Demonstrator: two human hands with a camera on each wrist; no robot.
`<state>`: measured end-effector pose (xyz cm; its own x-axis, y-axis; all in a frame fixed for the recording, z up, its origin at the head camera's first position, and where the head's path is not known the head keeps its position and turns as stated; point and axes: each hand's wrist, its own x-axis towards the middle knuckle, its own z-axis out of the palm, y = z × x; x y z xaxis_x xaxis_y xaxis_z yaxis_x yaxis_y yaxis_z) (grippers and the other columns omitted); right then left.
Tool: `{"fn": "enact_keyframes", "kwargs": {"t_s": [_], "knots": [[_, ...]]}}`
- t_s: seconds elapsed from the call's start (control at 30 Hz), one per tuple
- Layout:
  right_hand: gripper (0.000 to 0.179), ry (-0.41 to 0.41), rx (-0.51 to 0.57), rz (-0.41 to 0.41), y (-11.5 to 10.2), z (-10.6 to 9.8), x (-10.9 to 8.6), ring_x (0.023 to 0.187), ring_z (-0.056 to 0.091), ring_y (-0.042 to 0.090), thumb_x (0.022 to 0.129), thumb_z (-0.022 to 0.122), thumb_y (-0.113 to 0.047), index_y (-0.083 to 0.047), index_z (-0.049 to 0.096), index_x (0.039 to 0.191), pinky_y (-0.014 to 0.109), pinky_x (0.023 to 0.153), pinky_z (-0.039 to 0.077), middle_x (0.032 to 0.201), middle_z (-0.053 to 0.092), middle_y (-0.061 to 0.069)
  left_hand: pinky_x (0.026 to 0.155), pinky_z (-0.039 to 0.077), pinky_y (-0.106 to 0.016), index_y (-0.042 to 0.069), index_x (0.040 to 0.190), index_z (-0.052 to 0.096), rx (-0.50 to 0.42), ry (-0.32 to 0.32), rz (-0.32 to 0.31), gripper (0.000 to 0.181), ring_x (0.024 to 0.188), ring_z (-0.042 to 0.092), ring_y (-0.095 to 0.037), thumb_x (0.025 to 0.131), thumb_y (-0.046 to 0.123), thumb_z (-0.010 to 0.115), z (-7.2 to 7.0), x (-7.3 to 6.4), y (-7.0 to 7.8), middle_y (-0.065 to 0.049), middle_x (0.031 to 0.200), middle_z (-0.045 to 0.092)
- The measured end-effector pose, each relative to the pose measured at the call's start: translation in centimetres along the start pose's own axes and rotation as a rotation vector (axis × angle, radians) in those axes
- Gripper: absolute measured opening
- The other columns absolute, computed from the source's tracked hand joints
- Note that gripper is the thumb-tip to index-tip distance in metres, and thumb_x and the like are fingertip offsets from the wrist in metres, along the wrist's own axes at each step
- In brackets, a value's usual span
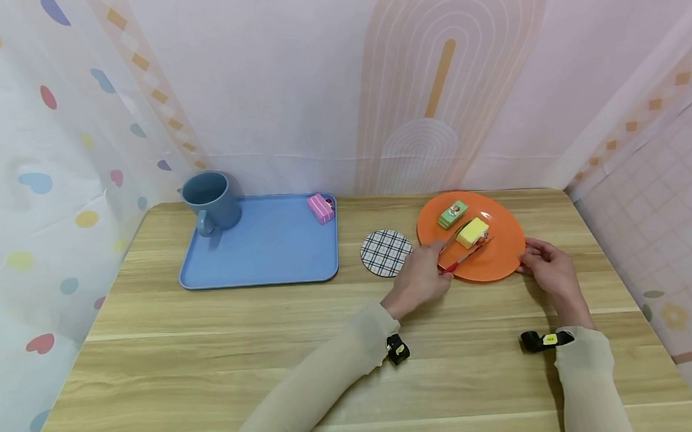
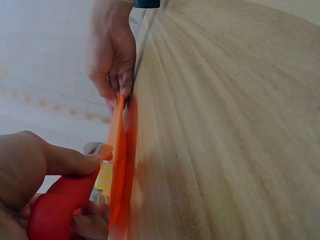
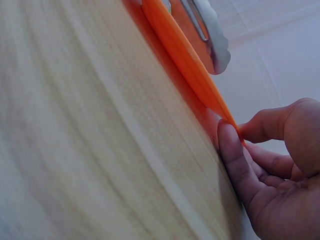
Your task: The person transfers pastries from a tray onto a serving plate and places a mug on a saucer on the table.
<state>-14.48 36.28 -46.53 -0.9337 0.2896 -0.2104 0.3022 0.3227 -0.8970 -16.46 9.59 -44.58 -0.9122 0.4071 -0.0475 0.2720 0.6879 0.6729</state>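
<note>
On my feed the worktop [image 1: 328, 345] carries one blue tray [image 1: 260, 252] and one orange plate [image 1: 501, 257], whose rim the right hand [image 1: 551, 271] pinches, while the left hand [image 1: 421, 277] curls round one pair of red-handled tongs [image 1: 452, 266]. I count three blocks: a yellow block [image 1: 472, 233] over the plate between the tongs' arms, a green block [image 1: 452, 215] beside it, a pink block [image 1: 320, 208] on the tray. Only the right wrist view clearly shows me a scalloped tip [image 3: 218, 42].
</note>
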Motion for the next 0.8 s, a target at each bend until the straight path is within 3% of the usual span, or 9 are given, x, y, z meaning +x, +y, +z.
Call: {"fn": "enact_keyframes", "kwargs": {"t_s": [0.4, 0.8], "knots": [[0.051, -0.006, 0.005, -0.003, -0.01, -0.06, 0.00, 0.085, 0.061, -0.004, 0.105, 0.051, -0.010, 0.005, 0.039, 0.153, 0.016, 0.077, 0.057, 0.104, 0.055, -0.011, 0.057, 0.048, -0.023, 0.012, 0.141, 0.056, 0.019, 0.031, 0.024, 0.057, 0.073, 0.058, -0.016, 0.089, 0.020, 0.079, -0.54, -0.45, 0.38, -0.010, 0.111, 0.068], [0.051, -0.009, 0.005, 0.006, 0.21, -0.07, 0.19, 0.085, 0.061, -0.003, 0.106, 0.051, -0.012, 0.004, 0.039, 0.153, 0.016, 0.077, 0.057, 0.105, 0.056, -0.009, 0.060, 0.046, -0.023, 0.015, 0.144, 0.055, 0.034, -0.001, 0.042, 0.060, 0.072, 0.056, -0.014, 0.089, 0.020, 0.078, -0.85, -0.91, 0.35, -0.009, 0.116, 0.069]]}}
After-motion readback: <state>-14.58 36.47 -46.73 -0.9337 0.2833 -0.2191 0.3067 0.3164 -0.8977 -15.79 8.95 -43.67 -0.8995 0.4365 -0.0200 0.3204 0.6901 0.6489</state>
